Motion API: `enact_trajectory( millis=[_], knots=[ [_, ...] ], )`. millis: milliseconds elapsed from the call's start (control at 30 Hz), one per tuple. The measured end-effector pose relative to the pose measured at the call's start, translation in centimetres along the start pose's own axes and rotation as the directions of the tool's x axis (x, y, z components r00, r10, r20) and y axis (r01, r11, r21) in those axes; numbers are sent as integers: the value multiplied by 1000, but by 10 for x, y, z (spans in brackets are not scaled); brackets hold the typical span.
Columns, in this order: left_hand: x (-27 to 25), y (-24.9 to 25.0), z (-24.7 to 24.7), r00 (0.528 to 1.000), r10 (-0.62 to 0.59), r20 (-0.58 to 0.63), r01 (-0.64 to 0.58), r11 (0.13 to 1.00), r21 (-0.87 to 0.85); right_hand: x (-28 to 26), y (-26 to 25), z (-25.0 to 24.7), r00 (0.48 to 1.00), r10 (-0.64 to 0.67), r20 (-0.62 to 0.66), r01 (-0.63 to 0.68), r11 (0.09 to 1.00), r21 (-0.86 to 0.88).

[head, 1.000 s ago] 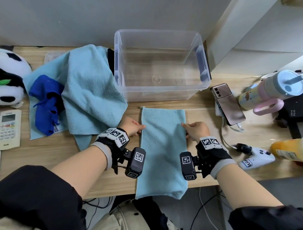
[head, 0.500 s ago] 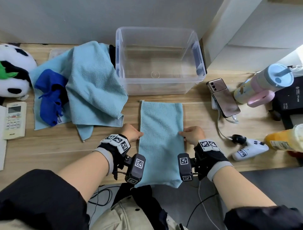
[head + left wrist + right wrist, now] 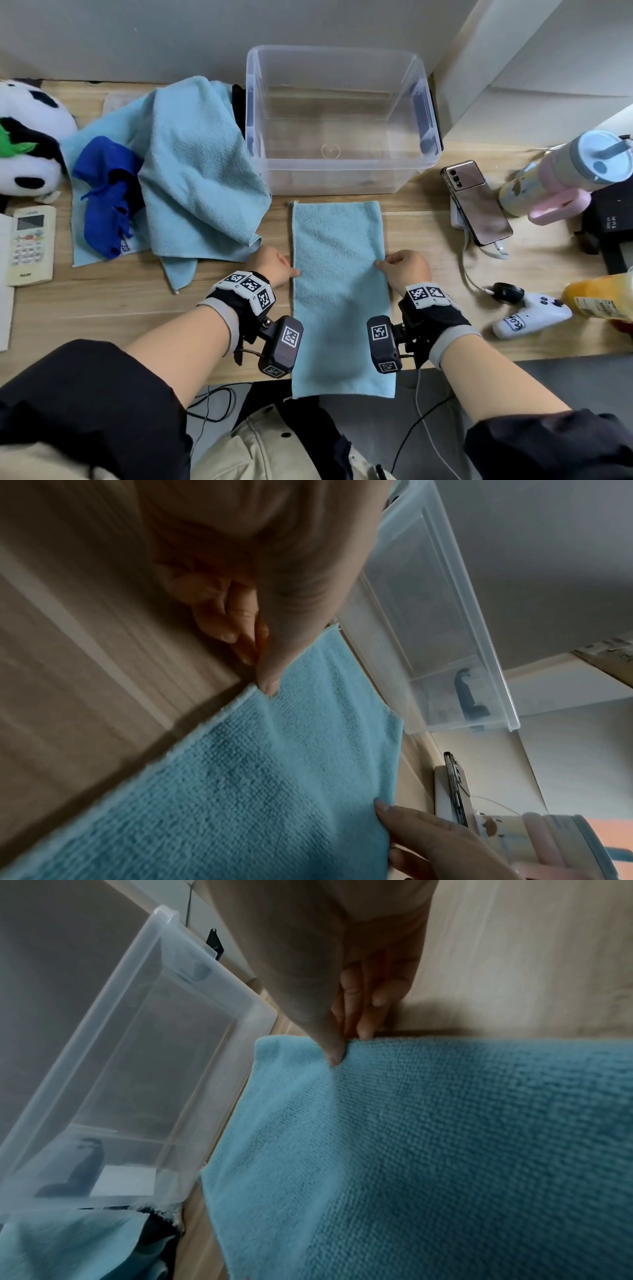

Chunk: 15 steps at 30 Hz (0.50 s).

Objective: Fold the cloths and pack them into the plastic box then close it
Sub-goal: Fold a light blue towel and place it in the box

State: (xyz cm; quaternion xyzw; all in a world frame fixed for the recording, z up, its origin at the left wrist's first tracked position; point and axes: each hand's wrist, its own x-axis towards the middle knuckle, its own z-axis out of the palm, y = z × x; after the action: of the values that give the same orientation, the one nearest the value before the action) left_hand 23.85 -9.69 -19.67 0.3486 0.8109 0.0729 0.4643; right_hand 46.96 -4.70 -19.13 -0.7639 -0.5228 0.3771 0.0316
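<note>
A light blue cloth [image 3: 339, 291], folded into a long strip, lies on the desk in front of the clear plastic box [image 3: 335, 181]. Its near end hangs over the desk's front edge. My left hand [image 3: 296, 272] pinches the strip's left edge about halfway along, thumb on top [image 3: 268, 687]. My right hand [image 3: 378, 263] pinches the right edge opposite it, thumb pressing the cloth [image 3: 335, 1057]. The box stands open with nothing in it, and no lid shows. A pile with another light blue cloth [image 3: 191, 171] and a dark blue cloth [image 3: 106, 192] lies left of the box.
A panda plush [image 3: 27, 137] and a remote [image 3: 29, 245] sit at the far left. To the right are a phone [image 3: 479, 202] on a cable, a tumbler [image 3: 565, 171], a white game controller [image 3: 531, 317] and an orange bottle [image 3: 599, 296].
Both hands have slid a little toward me along the strip's long edges. The cloth itself stays in front of the box.
</note>
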Motion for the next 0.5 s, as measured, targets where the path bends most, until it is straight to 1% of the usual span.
enact_trajectory(
  millis=[133, 200, 267, 333, 433, 500],
  knots=[
    [7, 10, -11, 996, 35, -83, -35, 999, 5, 10, -11, 1, 1000, -7, -9, 7, 1000, -11],
    [9, 11, -14, 996, 46, -71, -46, 999, 6, 11, -13, 1, 1000, 1, 1, -1, 1000, -4],
    [7, 7, -14, 999, 40, -31, -40, 999, 2, 9, -13, -1, 1000, 4, 12, -4, 1000, -10],
    [4, 1, -12, 1000, 7, 22, -7, 999, -43, 5, -7, -3, 999, 6, 38, -5, 1000, -20],
    [-6, -9, -9, 989, -73, 127, 91, 986, -142, -8, 8, -7, 991, 37, 128, -32, 999, -44],
    [-15, -17, -9, 972, -132, 195, 160, 978, -133, -17, 18, -7, 978, 75, 193, -67, 996, -52]
  ],
)
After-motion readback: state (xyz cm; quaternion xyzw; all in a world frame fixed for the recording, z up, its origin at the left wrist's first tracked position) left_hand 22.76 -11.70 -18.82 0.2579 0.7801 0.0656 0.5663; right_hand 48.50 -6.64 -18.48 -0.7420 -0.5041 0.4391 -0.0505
